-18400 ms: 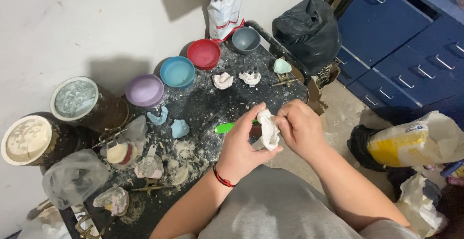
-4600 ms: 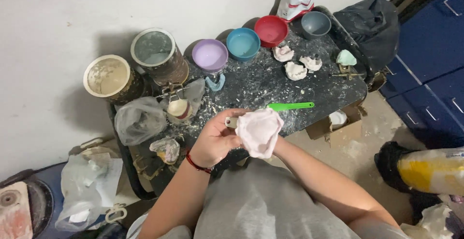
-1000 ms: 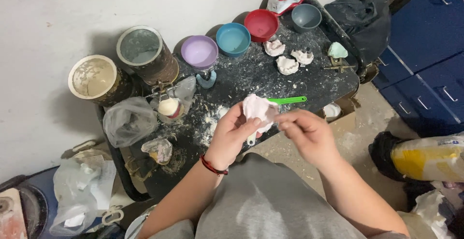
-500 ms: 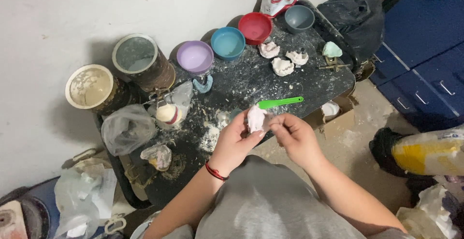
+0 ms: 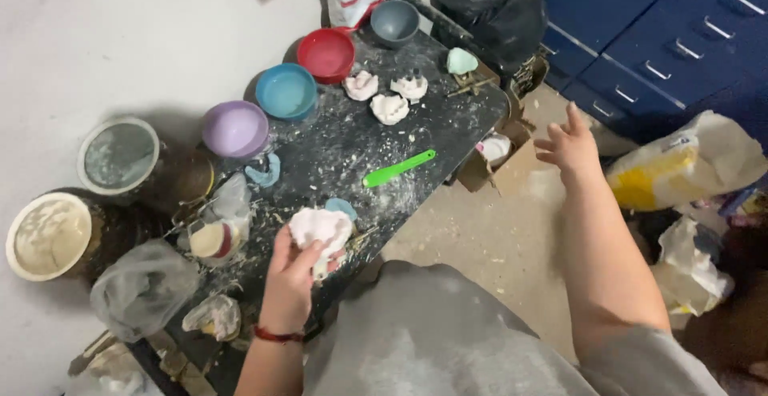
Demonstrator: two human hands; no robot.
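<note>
The left hand [image 5: 290, 280] grips a white plaster cast [image 5: 320, 230], fingers curled around its lower edge, holding it just above the near edge of the dusty black table [image 5: 448, 120]. The right hand [image 5: 570, 144] is off at three o'clock from the table, over the floor, fingers spread wide and holding nothing, near a small cardboard box [image 5: 498, 164] that sits against the table's side. At one o'clock from the cast lies a green spatula [image 5: 398, 169]; further out toward twelve sit three smaller white casts [image 5: 390, 108], and along the far-left rim run a purple bowl [image 5: 234, 129], a blue bowl [image 5: 286, 91], a red bowl [image 5: 326, 54] and a grey bowl [image 5: 394, 22]. A white bucket [image 5: 48, 236] stands at nine o'clock. The main risk, as I judge it, is the one-handed grip: the cast hangs at the table edge, and a slip could drop it to the floor and chip it. Plaster dust on the fingers would make that slip likelier.
</note>
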